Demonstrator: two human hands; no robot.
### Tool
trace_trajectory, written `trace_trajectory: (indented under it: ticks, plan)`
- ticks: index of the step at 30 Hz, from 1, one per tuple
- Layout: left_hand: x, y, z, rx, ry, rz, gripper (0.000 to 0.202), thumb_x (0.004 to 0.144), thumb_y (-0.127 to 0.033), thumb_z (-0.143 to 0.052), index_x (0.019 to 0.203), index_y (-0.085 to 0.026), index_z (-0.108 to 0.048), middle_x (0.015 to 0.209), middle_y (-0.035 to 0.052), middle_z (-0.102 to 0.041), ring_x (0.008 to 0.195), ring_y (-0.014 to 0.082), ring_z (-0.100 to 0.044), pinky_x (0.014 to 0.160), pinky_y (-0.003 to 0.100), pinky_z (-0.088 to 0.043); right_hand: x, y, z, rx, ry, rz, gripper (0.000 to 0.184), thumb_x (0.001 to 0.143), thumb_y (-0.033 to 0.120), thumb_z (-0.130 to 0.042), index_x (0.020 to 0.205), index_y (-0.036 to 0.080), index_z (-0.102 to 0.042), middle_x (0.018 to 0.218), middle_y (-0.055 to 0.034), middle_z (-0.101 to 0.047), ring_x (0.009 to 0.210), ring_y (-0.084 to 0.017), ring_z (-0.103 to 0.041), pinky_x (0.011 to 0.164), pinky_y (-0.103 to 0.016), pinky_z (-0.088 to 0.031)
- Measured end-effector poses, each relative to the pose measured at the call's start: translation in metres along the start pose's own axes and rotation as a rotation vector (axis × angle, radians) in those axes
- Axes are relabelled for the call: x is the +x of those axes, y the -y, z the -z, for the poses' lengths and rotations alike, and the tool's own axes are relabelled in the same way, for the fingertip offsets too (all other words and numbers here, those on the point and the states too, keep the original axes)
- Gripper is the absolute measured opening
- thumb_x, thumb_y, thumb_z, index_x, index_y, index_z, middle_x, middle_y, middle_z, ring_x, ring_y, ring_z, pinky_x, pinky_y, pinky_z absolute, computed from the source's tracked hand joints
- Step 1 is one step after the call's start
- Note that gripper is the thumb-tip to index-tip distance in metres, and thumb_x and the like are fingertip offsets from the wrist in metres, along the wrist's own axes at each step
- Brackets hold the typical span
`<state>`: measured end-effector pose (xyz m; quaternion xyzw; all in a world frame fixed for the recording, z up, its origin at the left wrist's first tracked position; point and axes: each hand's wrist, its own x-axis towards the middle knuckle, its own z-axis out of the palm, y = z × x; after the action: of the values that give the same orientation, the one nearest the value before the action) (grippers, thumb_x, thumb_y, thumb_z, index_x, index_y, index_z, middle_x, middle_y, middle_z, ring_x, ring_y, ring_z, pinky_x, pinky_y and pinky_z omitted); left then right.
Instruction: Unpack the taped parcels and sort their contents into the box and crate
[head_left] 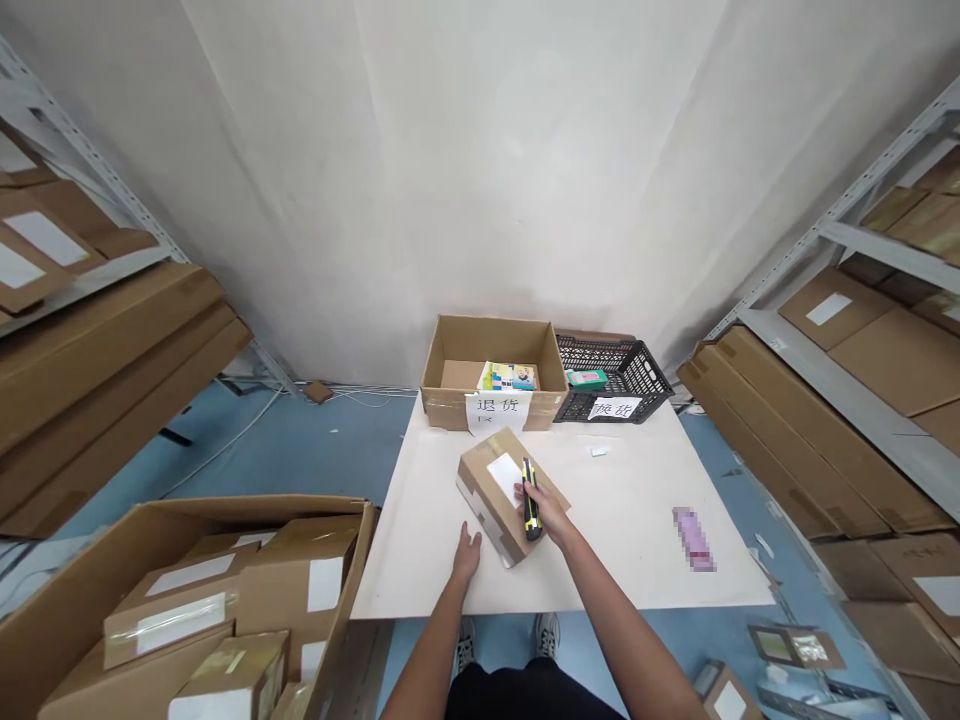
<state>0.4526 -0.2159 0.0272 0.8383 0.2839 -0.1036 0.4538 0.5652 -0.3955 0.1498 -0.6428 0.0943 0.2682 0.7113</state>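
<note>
A closed cardboard box (486, 474) with a white label lies at an angle on the white table (420, 520). In my right hand (552, 512) is a black and yellow box cutter (531, 505), held over the top of the box and pointing away from me. Whether its blade is out is too small to tell. My left hand (466, 556) is beside the box's near left side, fingers apart and holding nothing. I cannot tell if its fingertips touch the box.
An open carton (442, 408) containing colourful packs stands at the table's back, beside a black plastic crate (649, 378) holding a green box. A pixelated pink item (694, 540) lies at right. A large carton (364, 550) of parcels stands left; loaded shelves (870, 350) flank both sides.
</note>
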Motion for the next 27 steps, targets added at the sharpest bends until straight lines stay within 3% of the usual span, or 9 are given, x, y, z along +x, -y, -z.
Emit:
trace_trajectory:
  ticks: [3, 6, 9, 12, 14, 16, 20, 22, 27]
  plan:
    - [0.007, -0.006, 0.023, 0.024, -0.151, 0.086, 0.07, 0.102, -0.043, -0.038, 0.164, -0.014, -0.022, 0.163, 0.018, -0.041, 0.151, 0.0265, -0.04, 0.122, 0.039, -0.036, 0.003, -0.015, -0.025, -0.065, -0.075, -0.035, 0.043, 0.084, 0.061, -0.068, 0.103, 0.022, -0.064, 0.11, -0.0116, -0.076, 0.107, -0.028, -0.073, 0.072, -0.032, -0.062]
    - [0.015, -0.037, 0.051, 0.144, -0.309, -0.141, 0.066, 0.101, -0.038, -0.036, 0.164, -0.021, -0.027, 0.171, 0.0083, -0.027, 0.158, 0.0242, -0.024, 0.127, 0.042, -0.029, 0.005, -0.027, -0.028, -0.174, -0.146, 0.032, 0.052, 0.083, 0.07, -0.063, 0.102, 0.022, -0.064, 0.107, -0.0104, -0.077, 0.104, -0.027, -0.074, 0.072, -0.03, -0.061]
    - [0.024, -0.073, 0.067, 0.318, -0.105, -0.386, 0.076, 0.095, -0.045, -0.048, 0.164, -0.019, -0.028, 0.174, 0.0068, -0.017, 0.161, 0.0279, -0.009, 0.127, 0.047, -0.027, 0.013, -0.025, -0.025, -0.354, -0.157, 0.064, 0.056, 0.089, 0.074, -0.051, 0.104, 0.021, -0.062, 0.09, -0.0067, -0.076, 0.076, -0.023, -0.075, 0.062, -0.028, -0.057]
    - [0.032, -0.09, 0.067, 0.466, 0.083, -0.36, 0.092, 0.088, -0.055, -0.056, 0.165, -0.016, -0.024, 0.174, 0.0101, -0.008, 0.161, 0.0349, 0.002, 0.126, 0.057, -0.021, 0.033, -0.008, -0.035, -0.639, -0.15, 0.044, 0.055, 0.099, 0.068, -0.034, 0.109, 0.02, -0.061, 0.071, -0.0017, -0.071, 0.055, -0.019, -0.068, 0.057, -0.026, -0.052]
    - [0.036, -0.089, 0.064, 0.507, 0.115, -0.325, 0.094, 0.088, -0.058, -0.055, 0.166, -0.019, -0.02, 0.174, 0.009, -0.003, 0.16, 0.0356, 0.006, 0.124, 0.06, -0.022, 0.051, 0.007, -0.051, -0.871, -0.14, 0.075, 0.05, 0.103, 0.061, -0.035, 0.111, 0.02, -0.063, 0.075, -0.0032, -0.072, 0.067, -0.02, -0.072, 0.065, -0.026, -0.053]
    - [0.038, -0.083, 0.06, 0.521, 0.124, -0.31, 0.094, 0.088, -0.059, -0.054, 0.167, -0.022, -0.016, 0.175, 0.0071, 0.0, 0.16, 0.0349, 0.007, 0.122, 0.06, -0.026, 0.07, 0.021, -0.072, -1.09, -0.128, 0.108, 0.042, 0.104, 0.055, -0.042, 0.114, 0.02, -0.065, 0.093, -0.0074, -0.076, 0.088, -0.022, -0.074, 0.078, -0.027, -0.052]
    - [0.038, -0.074, 0.058, 0.555, 0.123, -0.302, 0.093, 0.09, -0.06, -0.052, 0.167, -0.024, -0.014, 0.175, 0.0051, 0.0, 0.16, 0.0353, 0.007, 0.117, 0.061, -0.033, 0.096, 0.033, -0.1, -1.38, -0.114, 0.069, 0.035, 0.104, 0.044, -0.048, 0.122, 0.019, -0.065, 0.117, -0.0143, -0.074, 0.111, -0.028, -0.069, 0.094, -0.034, -0.049]
    - [0.038, -0.073, 0.057, 0.559, 0.11, -0.316, 0.091, 0.091, -0.059, -0.051, 0.167, -0.025, -0.014, 0.175, 0.0045, 0.0, 0.16, 0.0363, 0.007, 0.116, 0.061, -0.034, 0.099, 0.031, -0.1, -1.433, -0.096, 0.048, 0.035, 0.104, 0.042, -0.05, 0.125, 0.018, -0.064, 0.119, -0.0165, -0.073, 0.113, -0.03, -0.068, 0.097, -0.037, -0.047]
    - [0.038, -0.073, 0.056, 0.542, 0.089, -0.337, 0.09, 0.092, -0.063, -0.048, 0.166, -0.024, -0.015, 0.175, 0.0044, -0.001, 0.16, 0.0359, 0.008, 0.115, 0.057, -0.037, 0.09, 0.019, -0.077, -1.404, -0.059, 0.037, 0.038, 0.1, 0.047, -0.057, 0.125, 0.019, -0.066, 0.114, -0.0171, -0.075, 0.115, -0.034, -0.067, 0.101, -0.043, -0.046]
